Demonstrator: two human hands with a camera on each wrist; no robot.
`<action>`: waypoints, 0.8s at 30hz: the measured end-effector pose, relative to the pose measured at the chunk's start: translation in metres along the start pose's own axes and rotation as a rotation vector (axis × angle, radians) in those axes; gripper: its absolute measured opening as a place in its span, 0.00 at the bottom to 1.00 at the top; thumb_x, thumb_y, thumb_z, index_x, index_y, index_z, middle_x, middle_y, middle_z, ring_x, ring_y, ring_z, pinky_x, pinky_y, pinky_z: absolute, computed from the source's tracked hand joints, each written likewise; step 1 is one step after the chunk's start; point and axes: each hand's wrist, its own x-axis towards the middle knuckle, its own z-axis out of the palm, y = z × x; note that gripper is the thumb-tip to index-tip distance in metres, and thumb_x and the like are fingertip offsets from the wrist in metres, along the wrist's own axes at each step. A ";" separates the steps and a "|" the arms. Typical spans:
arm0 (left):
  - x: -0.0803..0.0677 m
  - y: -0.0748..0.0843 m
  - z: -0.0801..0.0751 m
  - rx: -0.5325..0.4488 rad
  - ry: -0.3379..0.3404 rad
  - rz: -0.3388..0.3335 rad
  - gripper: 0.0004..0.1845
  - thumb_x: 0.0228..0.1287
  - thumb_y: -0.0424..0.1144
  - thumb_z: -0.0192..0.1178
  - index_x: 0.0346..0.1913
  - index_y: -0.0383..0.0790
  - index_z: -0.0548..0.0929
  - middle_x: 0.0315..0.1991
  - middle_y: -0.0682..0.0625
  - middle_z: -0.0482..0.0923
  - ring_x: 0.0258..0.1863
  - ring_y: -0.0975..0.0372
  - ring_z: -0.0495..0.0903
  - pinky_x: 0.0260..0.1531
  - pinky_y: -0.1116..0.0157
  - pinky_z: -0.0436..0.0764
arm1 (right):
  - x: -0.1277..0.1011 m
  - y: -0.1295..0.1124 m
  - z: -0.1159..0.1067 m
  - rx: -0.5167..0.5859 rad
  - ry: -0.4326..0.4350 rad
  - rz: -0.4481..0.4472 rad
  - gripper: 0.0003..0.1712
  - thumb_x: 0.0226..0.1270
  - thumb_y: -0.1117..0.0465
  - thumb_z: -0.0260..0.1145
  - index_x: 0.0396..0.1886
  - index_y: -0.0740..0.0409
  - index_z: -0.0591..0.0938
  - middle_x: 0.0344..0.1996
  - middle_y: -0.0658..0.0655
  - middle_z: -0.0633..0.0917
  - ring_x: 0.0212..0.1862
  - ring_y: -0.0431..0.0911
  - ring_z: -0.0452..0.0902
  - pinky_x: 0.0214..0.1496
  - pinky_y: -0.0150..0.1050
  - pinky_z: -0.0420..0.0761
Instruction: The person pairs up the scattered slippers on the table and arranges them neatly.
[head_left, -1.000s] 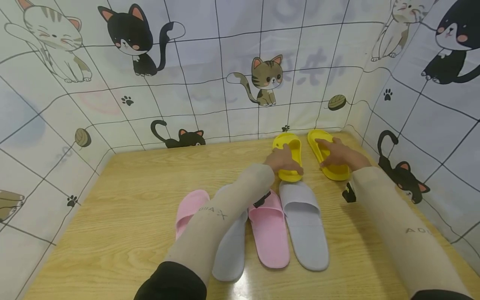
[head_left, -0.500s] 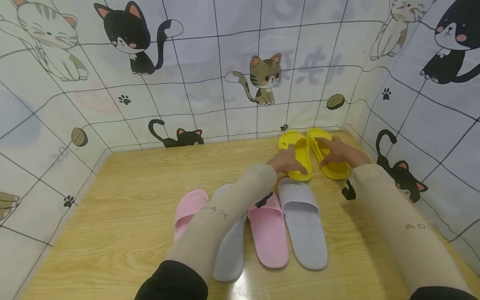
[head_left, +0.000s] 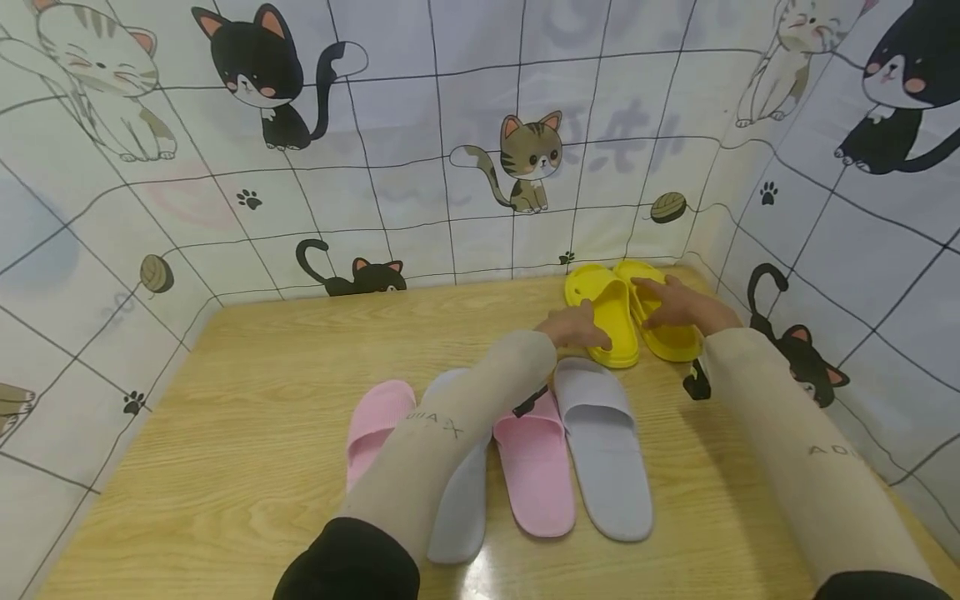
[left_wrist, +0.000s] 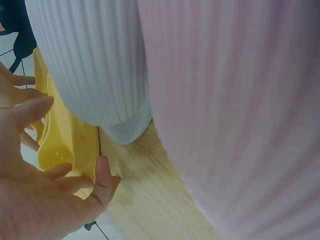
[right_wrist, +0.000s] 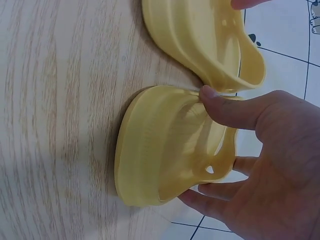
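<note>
Two yellow clogs stand side by side near the back wall. In the head view, my left hand point(head_left: 575, 325) lies along the left edge of the left yellow clog point(head_left: 617, 325), fingers loosely extended. The left wrist view puts its fingers and thumb at the heel end of that clog. My right hand point(right_wrist: 280, 150) grips the right yellow clog point(right_wrist: 135, 150): its thumb rests on the inner rim and several fingers are at the outer side. The clogs overlap in the head view, and the right wrist view shows them close together at the front.
In front of the clogs, pink slippers point(head_left: 536, 475) and grey slippers point(head_left: 611, 475) alternate in a row on the wooden surface point(head_left: 247, 417). The left sleeve point(head_left: 442, 425) covers part of the row. Behind and beside is a cat-patterned tiled wall covering point(head_left: 405, 192).
The left clog has slid rightward until it overlaps the right one. My left hand followed slightly and now sits at the clog's left edge. The right hand has barely moved.
</note>
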 end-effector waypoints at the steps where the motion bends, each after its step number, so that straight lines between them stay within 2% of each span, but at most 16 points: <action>1: 0.002 0.000 0.000 -0.008 -0.018 0.003 0.49 0.67 0.60 0.63 0.84 0.53 0.51 0.78 0.52 0.67 0.72 0.53 0.70 0.68 0.57 0.77 | 0.000 0.000 0.000 -0.004 0.001 -0.002 0.49 0.72 0.58 0.65 0.85 0.52 0.49 0.78 0.83 0.37 0.76 0.84 0.36 0.68 0.86 0.47; 6: 0.010 -0.002 -0.002 -0.042 -0.114 0.017 0.53 0.64 0.63 0.65 0.84 0.58 0.47 0.80 0.56 0.62 0.69 0.57 0.75 0.66 0.62 0.79 | 0.000 0.000 0.000 -0.019 0.012 -0.021 0.46 0.73 0.60 0.62 0.84 0.55 0.49 0.77 0.85 0.39 0.76 0.84 0.35 0.69 0.85 0.48; 10: 0.012 -0.003 -0.004 -0.056 -0.152 0.029 0.56 0.64 0.64 0.65 0.85 0.59 0.41 0.82 0.58 0.58 0.69 0.59 0.75 0.65 0.63 0.79 | 0.003 0.002 0.000 -0.015 0.032 -0.043 0.49 0.72 0.60 0.64 0.83 0.59 0.49 0.77 0.84 0.41 0.77 0.82 0.35 0.71 0.84 0.48; 16: 0.006 -0.004 -0.007 -0.120 -0.136 0.034 0.59 0.65 0.64 0.65 0.85 0.53 0.37 0.84 0.58 0.52 0.70 0.61 0.74 0.65 0.62 0.80 | 0.009 0.014 0.001 -0.035 0.077 -0.075 0.51 0.69 0.59 0.67 0.81 0.71 0.48 0.77 0.85 0.42 0.77 0.80 0.38 0.76 0.78 0.48; 21: 0.001 -0.006 -0.012 -0.105 -0.094 0.039 0.59 0.65 0.64 0.65 0.85 0.50 0.38 0.82 0.55 0.60 0.62 0.62 0.78 0.59 0.64 0.83 | 0.012 0.017 0.001 -0.042 0.076 -0.063 0.52 0.70 0.56 0.67 0.81 0.69 0.48 0.76 0.86 0.40 0.76 0.82 0.43 0.74 0.79 0.52; 24: -0.002 -0.011 -0.019 -0.093 -0.071 0.063 0.59 0.65 0.64 0.64 0.85 0.46 0.39 0.81 0.52 0.60 0.60 0.62 0.78 0.56 0.64 0.85 | 0.011 0.012 -0.001 -0.083 0.123 -0.075 0.52 0.69 0.55 0.67 0.81 0.68 0.49 0.75 0.87 0.43 0.75 0.82 0.46 0.74 0.79 0.53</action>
